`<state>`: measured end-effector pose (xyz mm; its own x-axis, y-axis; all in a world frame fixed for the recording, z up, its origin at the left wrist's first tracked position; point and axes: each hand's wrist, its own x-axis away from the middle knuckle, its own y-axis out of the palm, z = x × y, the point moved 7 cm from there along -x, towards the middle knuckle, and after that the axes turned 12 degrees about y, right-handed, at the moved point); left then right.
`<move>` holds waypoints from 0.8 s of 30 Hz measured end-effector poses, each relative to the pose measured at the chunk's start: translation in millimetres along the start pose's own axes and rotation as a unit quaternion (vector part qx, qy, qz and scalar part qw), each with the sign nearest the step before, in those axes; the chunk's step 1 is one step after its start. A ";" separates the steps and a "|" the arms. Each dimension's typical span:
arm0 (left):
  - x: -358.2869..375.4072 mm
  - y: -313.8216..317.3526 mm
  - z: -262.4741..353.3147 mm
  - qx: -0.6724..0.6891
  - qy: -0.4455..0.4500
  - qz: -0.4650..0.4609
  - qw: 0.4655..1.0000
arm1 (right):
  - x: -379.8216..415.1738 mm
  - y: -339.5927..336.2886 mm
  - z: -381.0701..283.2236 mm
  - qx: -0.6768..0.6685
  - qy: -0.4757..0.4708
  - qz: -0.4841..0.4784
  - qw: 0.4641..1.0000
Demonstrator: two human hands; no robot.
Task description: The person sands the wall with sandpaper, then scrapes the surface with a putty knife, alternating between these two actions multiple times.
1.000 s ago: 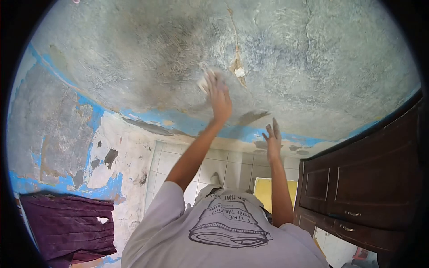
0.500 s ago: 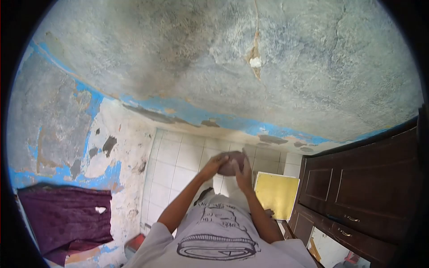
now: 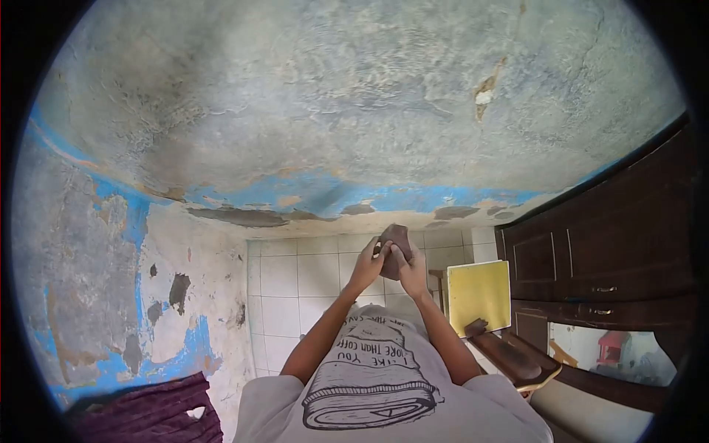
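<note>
A reddish-brown piece of sandpaper (image 3: 396,236) is held up in front of my chest, its upper edge uneven. My left hand (image 3: 367,269) grips its left side, fingers curled around it. On the other side my right hand (image 3: 412,275) is closed on it, with the thumb lying across its face. Part of the sheet is hidden by the fingers. Beyond both hands is the wall (image 3: 347,111), grey and rough above, with a band of peeling blue paint low down.
To the right stands a yellow-topped stool (image 3: 480,292) with a small dark thing (image 3: 476,325) at its near edge. Beside it are a brown wooden chair (image 3: 517,358) and a dark cabinet (image 3: 620,258). A purple cloth (image 3: 159,410) hangs at the lower left; pale tiles (image 3: 277,284) cover the floor.
My view has turned, shifting the wall crack right and the purple cloth down. My hands have turned the sandpaper more upright and now hold it with both thumbs near its middle.
</note>
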<state>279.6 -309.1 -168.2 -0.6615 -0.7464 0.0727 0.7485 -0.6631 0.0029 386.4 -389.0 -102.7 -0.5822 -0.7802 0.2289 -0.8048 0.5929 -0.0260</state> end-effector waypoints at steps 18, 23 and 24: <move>-74.5 -131.1 179.2 -0.106 0.232 0.076 0.964 | -78.7 -57.7 -211.8 0.173 -0.326 0.350 0.861; -75.9 -149.0 213.1 -0.209 0.283 0.117 0.929 | -118.1 -45.1 -197.2 0.176 -0.360 0.423 0.813; -76.8 -150.1 219.9 -0.231 0.288 0.131 0.920 | -121.5 -38.0 -194.0 0.165 -0.346 0.430 0.817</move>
<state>228.1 -139.8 45.1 -0.4761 -0.7011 -0.5308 0.8739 -0.3101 -0.3743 510.1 -278.1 59.2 -0.7829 -0.0963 -0.6147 0.0155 0.9846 -0.1740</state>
